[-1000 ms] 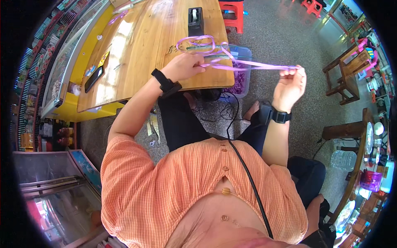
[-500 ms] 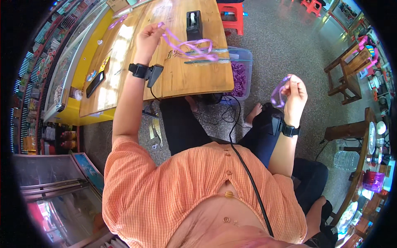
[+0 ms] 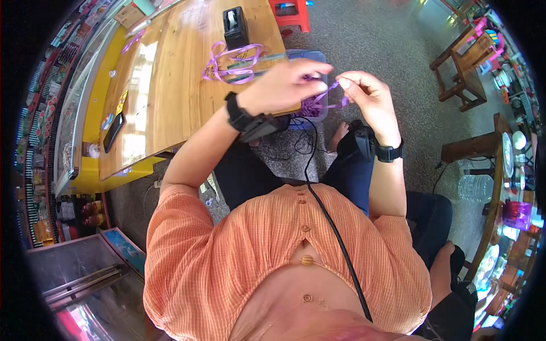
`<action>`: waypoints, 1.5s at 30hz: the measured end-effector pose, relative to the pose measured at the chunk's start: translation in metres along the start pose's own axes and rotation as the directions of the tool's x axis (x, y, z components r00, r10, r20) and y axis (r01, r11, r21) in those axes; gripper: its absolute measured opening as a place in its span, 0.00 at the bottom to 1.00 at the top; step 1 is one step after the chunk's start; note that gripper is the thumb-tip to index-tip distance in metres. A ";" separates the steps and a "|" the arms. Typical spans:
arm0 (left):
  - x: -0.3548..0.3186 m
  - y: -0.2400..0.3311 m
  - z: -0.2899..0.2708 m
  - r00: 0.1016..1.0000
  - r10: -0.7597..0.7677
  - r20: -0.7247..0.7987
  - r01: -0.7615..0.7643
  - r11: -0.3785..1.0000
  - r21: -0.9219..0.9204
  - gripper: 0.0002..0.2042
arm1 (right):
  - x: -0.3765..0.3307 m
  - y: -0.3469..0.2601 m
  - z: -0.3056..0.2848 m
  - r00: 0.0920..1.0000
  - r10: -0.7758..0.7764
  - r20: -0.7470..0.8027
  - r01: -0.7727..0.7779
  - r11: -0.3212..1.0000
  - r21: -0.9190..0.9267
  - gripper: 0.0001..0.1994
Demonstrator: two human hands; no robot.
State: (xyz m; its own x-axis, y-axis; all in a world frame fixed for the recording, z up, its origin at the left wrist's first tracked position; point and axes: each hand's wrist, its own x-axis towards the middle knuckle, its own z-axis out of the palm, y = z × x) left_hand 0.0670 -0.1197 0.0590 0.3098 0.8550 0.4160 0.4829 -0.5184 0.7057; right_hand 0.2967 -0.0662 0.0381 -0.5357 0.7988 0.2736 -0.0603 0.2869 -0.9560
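A thin purple ribbon [image 3: 344, 103] is pinched between the fingertips of my right hand [image 3: 374, 103], with a small loop of it hanging below. My left hand [image 3: 284, 88], slightly blurred, reaches across beside it, thumb and fingers apart and nothing seen between them. Its fingertips come close to the ribbon; whether they touch it I cannot tell. Another purple ribbon [image 3: 232, 72] lies in loose loops on the wooden table [image 3: 187, 68], partly over a long, thin dark tool. Behind these loops stands a black tape dispenser [image 3: 235, 31].
Beside the table's right edge a clear plastic bin [image 3: 323, 58] holds purple pieces, partly hidden by my hands. A black phone [image 3: 114, 132] lies at the table's left. A red stool [image 3: 293, 17] and a wooden chair [image 3: 463, 74] stand farther off. A black cable [image 3: 335, 221] runs down my front.
My left hand has let go of its purple ribbon, which now lies on the table, and has moved right toward my right hand. My right hand has shifted slightly left and up, still holding its ribbon.
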 end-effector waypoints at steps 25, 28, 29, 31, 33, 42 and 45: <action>0.043 -0.053 0.018 0.913 -0.126 0.389 0.290 0.870 -0.399 0.12 | 0.019 0.039 -0.029 0.918 -0.039 -0.395 -0.098 0.943 -0.319 0.10; 0.038 -0.061 0.015 0.898 -0.193 0.396 0.380 0.793 -0.475 0.12 | 0.023 0.037 -0.024 0.927 0.003 -0.374 -0.121 0.949 -0.291 0.12; 0.036 -0.064 0.015 0.899 -0.201 0.390 0.384 0.788 -0.480 0.12 | 0.023 0.030 -0.022 0.966 -0.013 -0.259 -0.081 0.933 -0.350 0.13; 0.035 -0.069 0.014 0.911 -0.193 0.364 0.346 0.838 -0.423 0.11 | 0.026 0.029 -0.018 0.991 -0.017 -0.133 -0.038 0.915 -0.403 0.13; 0.038 -0.070 0.013 0.902 -0.199 0.383 0.341 0.872 -0.351 0.11 | 0.031 0.035 -0.013 0.998 -0.042 0.044 0.041 0.999 0.011 0.14; 0.038 -0.057 0.007 0.898 -0.222 0.380 0.346 0.890 -0.296 0.12 | 0.034 0.055 -0.010 0.975 0.182 0.129 -0.186 0.982 0.016 0.12; 0.037 -0.061 0.009 0.898 -0.250 0.362 0.361 0.888 -0.285 0.12 | 0.027 0.059 -0.019 0.978 0.179 0.108 -0.169 0.981 -0.098 0.10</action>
State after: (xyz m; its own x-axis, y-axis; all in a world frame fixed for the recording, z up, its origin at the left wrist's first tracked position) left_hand 0.0563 -0.0563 0.0264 0.4539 0.8910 -0.0097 0.3073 -0.1463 0.9403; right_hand 0.2941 -0.0174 -0.0091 -0.6253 0.7757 0.0852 0.1140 0.1988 -0.9734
